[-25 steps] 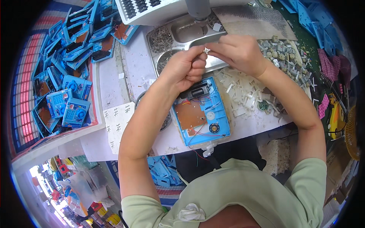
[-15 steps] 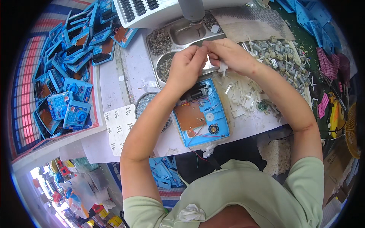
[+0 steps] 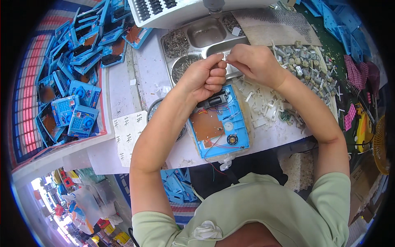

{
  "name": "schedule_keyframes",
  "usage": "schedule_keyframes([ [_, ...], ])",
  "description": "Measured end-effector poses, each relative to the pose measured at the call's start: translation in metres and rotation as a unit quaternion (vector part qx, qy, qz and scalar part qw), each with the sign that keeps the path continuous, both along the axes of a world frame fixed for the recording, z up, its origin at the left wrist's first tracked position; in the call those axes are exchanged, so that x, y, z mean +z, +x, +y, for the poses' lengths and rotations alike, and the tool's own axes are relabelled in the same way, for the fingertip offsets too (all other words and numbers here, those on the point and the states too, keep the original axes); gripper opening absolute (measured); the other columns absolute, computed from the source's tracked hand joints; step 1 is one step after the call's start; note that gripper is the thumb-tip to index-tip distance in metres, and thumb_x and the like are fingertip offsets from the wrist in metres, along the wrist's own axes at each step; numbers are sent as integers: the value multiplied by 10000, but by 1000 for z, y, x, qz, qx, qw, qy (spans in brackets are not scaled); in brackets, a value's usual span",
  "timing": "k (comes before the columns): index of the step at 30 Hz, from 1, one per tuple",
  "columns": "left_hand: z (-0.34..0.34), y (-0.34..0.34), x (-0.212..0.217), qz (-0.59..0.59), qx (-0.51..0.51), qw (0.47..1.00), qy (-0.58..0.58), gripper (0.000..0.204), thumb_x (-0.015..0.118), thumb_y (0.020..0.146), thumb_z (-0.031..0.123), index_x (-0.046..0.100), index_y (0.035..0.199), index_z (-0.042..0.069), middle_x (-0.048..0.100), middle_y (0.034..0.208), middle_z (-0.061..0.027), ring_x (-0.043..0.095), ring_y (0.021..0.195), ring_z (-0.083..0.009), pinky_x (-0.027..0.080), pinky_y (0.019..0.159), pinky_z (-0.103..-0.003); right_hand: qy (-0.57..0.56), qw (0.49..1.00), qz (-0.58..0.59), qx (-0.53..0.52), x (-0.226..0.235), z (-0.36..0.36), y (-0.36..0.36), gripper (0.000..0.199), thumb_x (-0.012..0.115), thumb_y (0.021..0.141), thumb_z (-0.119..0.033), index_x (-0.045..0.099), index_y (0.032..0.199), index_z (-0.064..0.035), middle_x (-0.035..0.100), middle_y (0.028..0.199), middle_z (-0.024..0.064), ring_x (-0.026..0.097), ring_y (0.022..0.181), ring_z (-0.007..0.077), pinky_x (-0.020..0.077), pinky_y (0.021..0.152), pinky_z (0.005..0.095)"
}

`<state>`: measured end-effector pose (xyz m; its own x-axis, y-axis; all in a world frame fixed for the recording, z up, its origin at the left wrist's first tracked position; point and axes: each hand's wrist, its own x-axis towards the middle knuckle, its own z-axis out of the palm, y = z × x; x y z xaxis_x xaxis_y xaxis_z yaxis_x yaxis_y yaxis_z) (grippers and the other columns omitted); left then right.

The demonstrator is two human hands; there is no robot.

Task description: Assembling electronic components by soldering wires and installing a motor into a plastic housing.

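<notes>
I've got a white table (image 3: 148, 82) w/ metal tray (image 3: 207, 35) twd its far edge & open blue casing (image 3: 231, 116) nr its near edge. Above tray's near edge, my R hand (image 3: 257, 64) & L hand (image 3: 207, 78) meet, fingertips pinched tight, no gap, on tiny pale part (image 3: 224, 58) btwn them.

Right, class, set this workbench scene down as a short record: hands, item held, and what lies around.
Left hand: fingers curled, thumb at the item
Right hand: fingertips pinched at the same item
Item: small pale part, too small to identify
Below hands: open blue casing with wires
Beyond hands: metal tray with compartments
Right of casing: white plastic pieces
Far left: heaped blue casings
</notes>
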<state>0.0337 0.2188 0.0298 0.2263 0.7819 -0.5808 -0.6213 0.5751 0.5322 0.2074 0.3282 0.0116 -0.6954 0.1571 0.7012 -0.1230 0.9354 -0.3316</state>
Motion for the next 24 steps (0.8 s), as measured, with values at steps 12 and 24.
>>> schedule_keyframes([
  [12, -4, 0, -5, 399, 43, 892, 208, 281, 572, 980, 287, 605, 868, 31, 494, 597, -26, 445, 496, -113, 339, 459, -284, -360, 909, -206, -38, 4, 18, -4, 308, 650, 912, -295, 654, 793, -11, 652, 770, 47, 618, 737, 135, 469, 659, 251],
  [24, -11, -3, 1, 25, -15, 991, 134, 418, 459, 1038, 388, 566, 782, 76, 424, 585, 54, 298, 454, -60, 210, 403, -214, -319, 945, -69, 8, 10, -8, -3, 182, 590, 969, -213, 618, 968, -33, 578, 666, 0, 539, 639, 82, 443, 569, 284],
])
